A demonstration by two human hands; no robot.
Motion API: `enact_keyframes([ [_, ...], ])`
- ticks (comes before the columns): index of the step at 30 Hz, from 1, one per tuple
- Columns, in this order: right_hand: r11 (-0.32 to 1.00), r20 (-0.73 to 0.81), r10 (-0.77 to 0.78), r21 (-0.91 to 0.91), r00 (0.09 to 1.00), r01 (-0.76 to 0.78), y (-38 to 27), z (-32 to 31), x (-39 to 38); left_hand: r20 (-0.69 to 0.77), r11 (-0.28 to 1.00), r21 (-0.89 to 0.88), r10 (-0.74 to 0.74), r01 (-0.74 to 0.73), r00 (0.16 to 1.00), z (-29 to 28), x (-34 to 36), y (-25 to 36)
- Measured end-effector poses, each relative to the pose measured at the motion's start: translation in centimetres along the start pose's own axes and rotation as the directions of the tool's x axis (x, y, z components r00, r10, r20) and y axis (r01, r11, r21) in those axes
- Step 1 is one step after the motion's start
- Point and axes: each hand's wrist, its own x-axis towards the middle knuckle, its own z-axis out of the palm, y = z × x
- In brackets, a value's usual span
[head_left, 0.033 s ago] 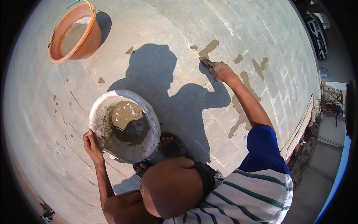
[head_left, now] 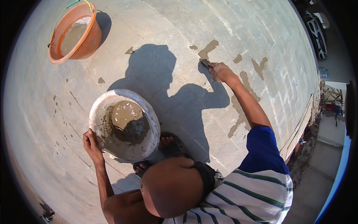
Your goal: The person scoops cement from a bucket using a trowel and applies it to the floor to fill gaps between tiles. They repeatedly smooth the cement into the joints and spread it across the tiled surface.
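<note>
Grey-brown and wet, a patch [head_left: 208,50] on the tiled floor [head_left: 160,26] lies just ahead of the right hand [head_left: 220,72], its long axis slanting away rightward. That hand grips a small tool [head_left: 204,63], tip at the patch's near end. Well apart, the left hand [head_left: 92,146] pinches the left rim of the white bucket [head_left: 128,94]; its wet mix [head_left: 125,113] sits left of and nearer the body than the tool.

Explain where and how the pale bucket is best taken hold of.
Probably by the left edge of its rim, coming from outside on the left, as the left hand does. The pale bucket's wide, round mouth faces up, giving an exposed edge to pinch, while the wet mix sits down inside, so an outside approach should avoid it.
</note>
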Motion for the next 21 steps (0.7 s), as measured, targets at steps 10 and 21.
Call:
enact_keyframes([
  [10, 0.921, -0.090, 0.330, 0.247, 0.940, -0.300, -10.5, 7.3, 7.3, -0.012, 0.998, -0.057, 0.023, -0.024, 1.000, -0.4, -0.1, -1.1],
  [21, 0.988, -0.308, 0.144, 0.096, 0.940, -0.120, -6.3, 1.6, 3.2, 0.029, 0.995, -0.080, 0.059, -0.056, 0.998, 0.9, -0.2, -0.5],
])
